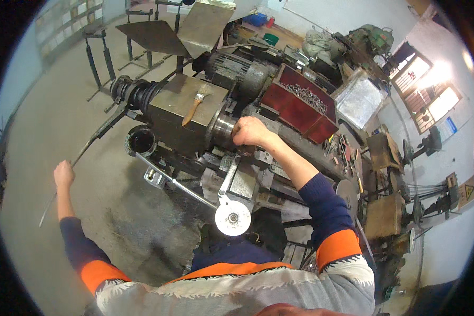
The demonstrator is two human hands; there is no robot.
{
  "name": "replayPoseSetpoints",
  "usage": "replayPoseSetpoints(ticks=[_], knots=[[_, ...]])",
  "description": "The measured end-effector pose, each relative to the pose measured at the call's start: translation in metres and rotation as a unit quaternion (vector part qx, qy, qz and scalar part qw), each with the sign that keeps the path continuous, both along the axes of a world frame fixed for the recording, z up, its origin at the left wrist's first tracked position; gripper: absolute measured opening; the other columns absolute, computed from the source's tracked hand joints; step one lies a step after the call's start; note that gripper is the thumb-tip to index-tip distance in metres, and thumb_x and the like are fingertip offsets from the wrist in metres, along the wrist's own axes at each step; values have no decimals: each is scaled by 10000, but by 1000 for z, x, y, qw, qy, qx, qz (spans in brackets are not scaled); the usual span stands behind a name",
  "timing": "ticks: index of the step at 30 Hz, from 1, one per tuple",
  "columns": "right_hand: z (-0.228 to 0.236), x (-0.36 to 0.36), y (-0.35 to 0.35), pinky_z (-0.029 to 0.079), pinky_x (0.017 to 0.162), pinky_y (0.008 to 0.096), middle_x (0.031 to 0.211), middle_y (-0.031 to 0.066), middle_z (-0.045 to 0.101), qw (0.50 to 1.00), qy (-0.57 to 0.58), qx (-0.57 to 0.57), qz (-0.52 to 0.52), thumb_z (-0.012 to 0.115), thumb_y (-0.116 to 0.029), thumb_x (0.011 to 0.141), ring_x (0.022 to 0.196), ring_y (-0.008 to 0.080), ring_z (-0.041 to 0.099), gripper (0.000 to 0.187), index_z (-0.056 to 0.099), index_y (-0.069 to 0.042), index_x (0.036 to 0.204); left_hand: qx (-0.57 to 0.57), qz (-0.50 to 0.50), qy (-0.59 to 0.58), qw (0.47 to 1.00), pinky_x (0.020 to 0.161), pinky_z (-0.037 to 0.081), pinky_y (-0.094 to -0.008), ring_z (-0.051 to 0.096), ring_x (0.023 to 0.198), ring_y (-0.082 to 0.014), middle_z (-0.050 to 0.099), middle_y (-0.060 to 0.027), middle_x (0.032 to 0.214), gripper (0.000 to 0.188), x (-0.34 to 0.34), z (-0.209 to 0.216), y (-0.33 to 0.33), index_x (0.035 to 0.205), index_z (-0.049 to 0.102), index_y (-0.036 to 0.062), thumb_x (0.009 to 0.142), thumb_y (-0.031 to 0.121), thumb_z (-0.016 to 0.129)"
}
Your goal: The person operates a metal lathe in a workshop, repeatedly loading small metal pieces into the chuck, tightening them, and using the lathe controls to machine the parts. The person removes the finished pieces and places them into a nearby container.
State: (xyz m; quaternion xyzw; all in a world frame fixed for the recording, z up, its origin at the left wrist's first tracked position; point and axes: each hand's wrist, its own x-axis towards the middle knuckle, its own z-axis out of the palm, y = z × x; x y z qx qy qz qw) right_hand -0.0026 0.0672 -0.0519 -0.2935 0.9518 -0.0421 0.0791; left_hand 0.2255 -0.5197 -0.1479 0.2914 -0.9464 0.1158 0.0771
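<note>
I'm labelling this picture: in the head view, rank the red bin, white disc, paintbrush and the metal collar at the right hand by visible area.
1. Red bin
2. White disc and metal collar: similar; the right hand partly hides the collar, so unranked.
3. Paintbrush

- The grey floor [42, 131] spreads below everything, darkened by a stained patch [142, 229] near the person.
- On it stand the large metal machine [184, 136] and, farther off, black metal stands [108, 59].
- The machine's boxy housing [166, 97] has a flat top, where a wooden-handled brush [193, 109] lies aslant.
- A red tray [284, 108] carries a heap of small metal pieces [306, 96].
</note>
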Motion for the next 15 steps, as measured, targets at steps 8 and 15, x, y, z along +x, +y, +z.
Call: replayPoseSetpoints(ticks=[8, 15], knots=[[22, 73, 139, 424, 946, 378, 1106, 154, 615, 943, 159, -289, 31, 607, -119, 575, 1083, 308, 550, 424, 674, -67, 990, 272, -277, 385, 837, 807, 482, -331, 644, 878, -229, 664, -125, 952, 279, -6, -19, 152, 1064, 606, 7, 797, 24, 528], [-28, 176, 380, 487, 810, 325, 951, 168, 669, 891, 141, -207, -379, 580, -90, 620, 858, 266, 650, 373, 678, -12, 971, 454, -84, 140, 876, 725, 500, -327, 641, 756, -222, 661, -150, 832, 380, -37, -160, 197, 1136, 581, -31, 768, 65, 579]])
